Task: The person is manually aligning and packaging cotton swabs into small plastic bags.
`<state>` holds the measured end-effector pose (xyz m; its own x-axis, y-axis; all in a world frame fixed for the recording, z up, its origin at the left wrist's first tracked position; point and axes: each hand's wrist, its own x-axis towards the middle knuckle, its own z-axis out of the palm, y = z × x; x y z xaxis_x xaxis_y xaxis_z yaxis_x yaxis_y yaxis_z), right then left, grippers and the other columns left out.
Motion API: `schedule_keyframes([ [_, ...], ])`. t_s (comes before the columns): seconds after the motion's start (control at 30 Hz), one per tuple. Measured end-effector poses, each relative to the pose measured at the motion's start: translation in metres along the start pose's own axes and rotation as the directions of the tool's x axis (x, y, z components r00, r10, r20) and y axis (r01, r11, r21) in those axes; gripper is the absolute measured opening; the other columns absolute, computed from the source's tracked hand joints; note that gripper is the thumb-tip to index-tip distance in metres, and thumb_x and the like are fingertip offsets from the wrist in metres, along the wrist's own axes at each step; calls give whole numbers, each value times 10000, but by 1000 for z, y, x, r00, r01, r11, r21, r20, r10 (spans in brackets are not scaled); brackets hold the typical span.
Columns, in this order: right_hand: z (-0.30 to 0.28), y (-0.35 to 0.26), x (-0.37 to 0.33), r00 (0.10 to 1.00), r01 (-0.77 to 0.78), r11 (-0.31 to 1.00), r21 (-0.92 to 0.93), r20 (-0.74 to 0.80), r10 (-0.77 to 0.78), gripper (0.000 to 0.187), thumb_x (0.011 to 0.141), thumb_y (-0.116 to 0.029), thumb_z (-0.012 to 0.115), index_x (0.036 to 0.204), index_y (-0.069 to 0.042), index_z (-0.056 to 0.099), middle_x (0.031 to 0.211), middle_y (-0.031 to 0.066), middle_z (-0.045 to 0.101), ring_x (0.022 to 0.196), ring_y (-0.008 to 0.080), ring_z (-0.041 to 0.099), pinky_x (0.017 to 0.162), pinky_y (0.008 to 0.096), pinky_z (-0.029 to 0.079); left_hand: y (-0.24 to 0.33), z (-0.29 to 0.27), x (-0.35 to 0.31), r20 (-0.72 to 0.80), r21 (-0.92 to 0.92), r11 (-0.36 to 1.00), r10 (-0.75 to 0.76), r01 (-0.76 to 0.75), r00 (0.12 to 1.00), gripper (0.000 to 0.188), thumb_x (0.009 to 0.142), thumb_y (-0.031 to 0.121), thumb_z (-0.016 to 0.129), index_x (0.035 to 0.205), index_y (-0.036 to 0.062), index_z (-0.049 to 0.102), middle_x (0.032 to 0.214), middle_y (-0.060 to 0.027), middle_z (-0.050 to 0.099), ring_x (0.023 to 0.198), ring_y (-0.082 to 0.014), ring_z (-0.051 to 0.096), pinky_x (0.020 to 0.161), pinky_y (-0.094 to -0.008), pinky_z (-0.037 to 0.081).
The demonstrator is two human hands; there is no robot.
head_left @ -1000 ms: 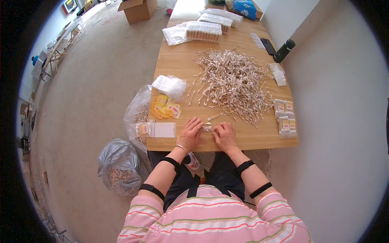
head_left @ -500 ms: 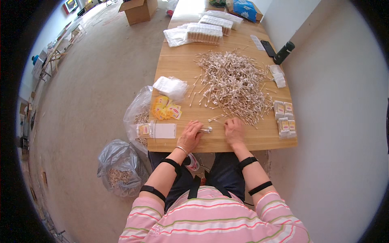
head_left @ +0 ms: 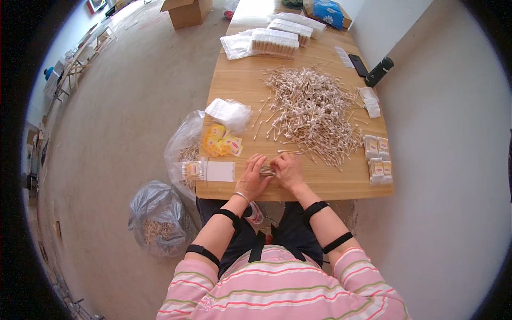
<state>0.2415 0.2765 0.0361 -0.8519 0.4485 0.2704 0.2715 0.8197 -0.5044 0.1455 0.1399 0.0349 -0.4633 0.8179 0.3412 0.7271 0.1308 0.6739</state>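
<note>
Near the front edge of the table, a small bundle of cotton swabs lies between my hands. My left hand is closed round its left end, with the fingers over the sticks. At the right end my right hand pinches the bundle with bent fingers; its fingertips are partly hidden. Just beyond my hands a few stray swabs lie beside the large loose heap of cotton swabs. Left of my left hand are a white card and a filled packet of swabs.
Yellow labels and clear bags lie at the table's left edge. Finished small packs stand at the right. Farther back are bulk swab packages, a phone and a dark bottle. A plastic sack sits on the floor.
My right hand has moved left from the bare tabletop to the swab bundle and now grips its right end. My left hand stays at the bundle. The whole view has shifted slightly.
</note>
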Motion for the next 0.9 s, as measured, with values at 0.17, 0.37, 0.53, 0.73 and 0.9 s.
schedule_keyframes([
  [0.17,-1,-5,-5,992,-82,996,27,-92,84,250,799,-159,579,1027,-61,611,1040,120,566,1018,310,515,890,427,410,3,-1,1,-32,-48,999,-27,26,999,608,742,58,669,1285,30,397,1284,-192,436,1240,-360,393,1046,-412,342],
  [0.37,9,-32,-32,976,90,950,-300,215,-25,687,857,-368,534,1373,24,306,1441,182,295,1359,322,231,1113,441,178,-10,3,-2,-146,-165,981,-123,98,982,492,799,-56,491,1279,12,409,1254,-220,474,1182,-385,448,1012,-425,361],
  [0.53,10,-33,-19,972,54,934,-353,232,31,815,838,-478,540,1401,34,250,1481,204,203,1397,340,132,1131,455,123,-11,4,-1,-190,-247,955,-214,165,958,445,828,-54,458,1267,16,431,1220,-221,503,1147,-386,476,981,-419,379],
  [0.73,8,-46,-48,956,88,931,-354,294,22,864,827,-514,534,1408,44,223,1481,211,190,1395,352,127,1131,459,104,-10,2,0,-237,-238,957,-225,168,945,361,860,-35,452,1217,15,471,1171,-215,534,1115,-384,501,944,-409,405],
  [0.9,8,-41,-39,950,100,922,-375,312,24,860,823,-553,514,1404,28,258,1476,202,220,1394,335,145,1132,466,103,-13,4,1,-306,-196,974,-172,115,936,351,847,-53,475,1189,18,511,1113,-184,576,1018,-308,574,884,-359,457],
])
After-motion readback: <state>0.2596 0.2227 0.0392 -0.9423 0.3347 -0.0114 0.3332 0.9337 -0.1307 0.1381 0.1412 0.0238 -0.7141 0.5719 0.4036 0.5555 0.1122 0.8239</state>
